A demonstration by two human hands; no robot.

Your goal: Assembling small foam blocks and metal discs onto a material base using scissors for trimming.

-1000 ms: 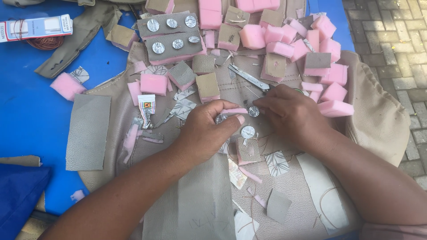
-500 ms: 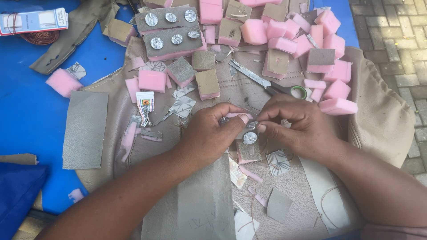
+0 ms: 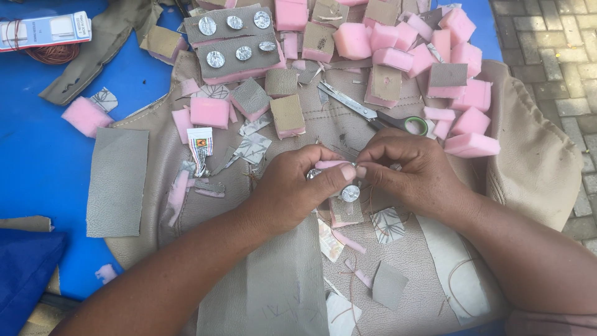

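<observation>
Lying flat at the far left on the blue table [image 3: 37, 155] is a grey rectangle of leatherette [image 3: 118, 182], with a loose pink foam block [image 3: 86, 116] sitting just above it. Moving right, a small printed packet [image 3: 200, 144] is resting on the beige cover [image 3: 535, 168] that is spreading under the work. The left hand [image 3: 292, 190] is curling over the middle, its thumb and fingers pinching a small pink foam piece [image 3: 333, 165] from the left side. A round silver button [image 3: 349, 193] is hanging just below that piece, between the two hands. The right hand [image 3: 410, 168] is meeting the left, its fingertips closing on the same pink foam piece, so the hands are touching together. Behind them, scissors [image 3: 367, 111] with a green handle are lying at a slant. A heap of pink foam blocks [image 3: 460, 56] is spreading along the upper right, some topped with grey squares.
</observation>
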